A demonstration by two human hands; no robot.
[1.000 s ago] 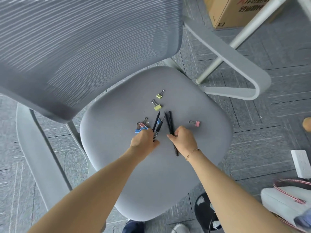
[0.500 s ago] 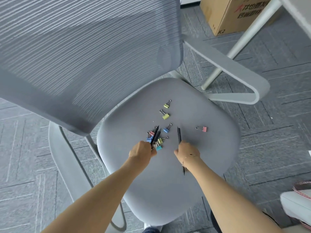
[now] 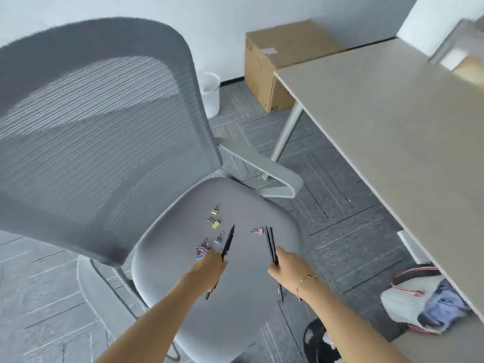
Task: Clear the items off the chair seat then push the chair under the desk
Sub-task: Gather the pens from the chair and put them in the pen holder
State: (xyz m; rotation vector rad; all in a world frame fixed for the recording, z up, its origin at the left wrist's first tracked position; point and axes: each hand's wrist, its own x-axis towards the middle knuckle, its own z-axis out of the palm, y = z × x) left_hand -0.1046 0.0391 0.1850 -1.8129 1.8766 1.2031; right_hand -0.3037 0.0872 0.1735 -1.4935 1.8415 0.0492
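Note:
A grey office chair has a padded seat [image 3: 235, 305] and a mesh backrest [image 3: 99, 132] on the left. My left hand [image 3: 210, 265] is shut on black pens [image 3: 228, 242] that point up over the seat. Another bundle of black pens [image 3: 270, 242] is gripped in my right hand [image 3: 286, 265]. Several small binder clips lie on the seat: two yellow ones [image 3: 215, 225], a pink one [image 3: 258, 231], a blue one [image 3: 218, 239] and a cluster [image 3: 201, 251] by my left hand. The desk [image 3: 392, 127] stands to the right.
A cardboard box [image 3: 282, 69] sits on the floor beyond the desk leg [image 3: 286, 132]. A white waste bin [image 3: 210, 93] stands behind the chair. A bag with striped handles [image 3: 419, 299] lies under the desk edge. The chair's right armrest [image 3: 269, 174] reaches toward the desk.
Both hands lifted the pens off the seat and moved apart. The view tilted up, bringing the desk, box and bin into sight.

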